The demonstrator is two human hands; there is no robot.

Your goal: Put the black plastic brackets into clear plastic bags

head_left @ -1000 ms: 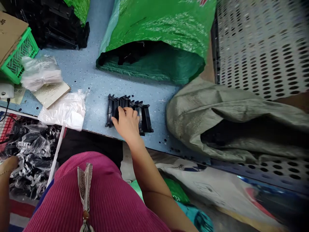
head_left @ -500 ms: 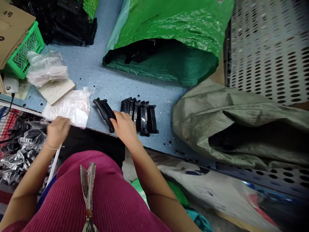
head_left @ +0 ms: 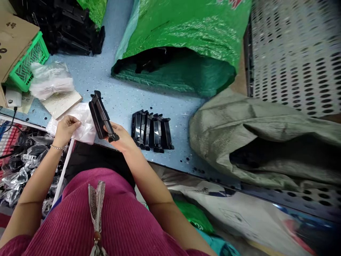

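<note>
Blue tabletop is topped at twelve o'clock by a green sack; black bracket is gripped by right fingers, left fingers narrowed over bags.

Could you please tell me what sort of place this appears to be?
Probably a small workshop or packing room: the bench holds a row of similar black parts, some plastic bags and a large, open green sack.

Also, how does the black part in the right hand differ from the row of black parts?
The held part is gripped in the right hand, whereas the row of parts lies on the blue table. The held part slants strongly; the row's parts slant only slightly, side by side. Both are black and long.
</note>
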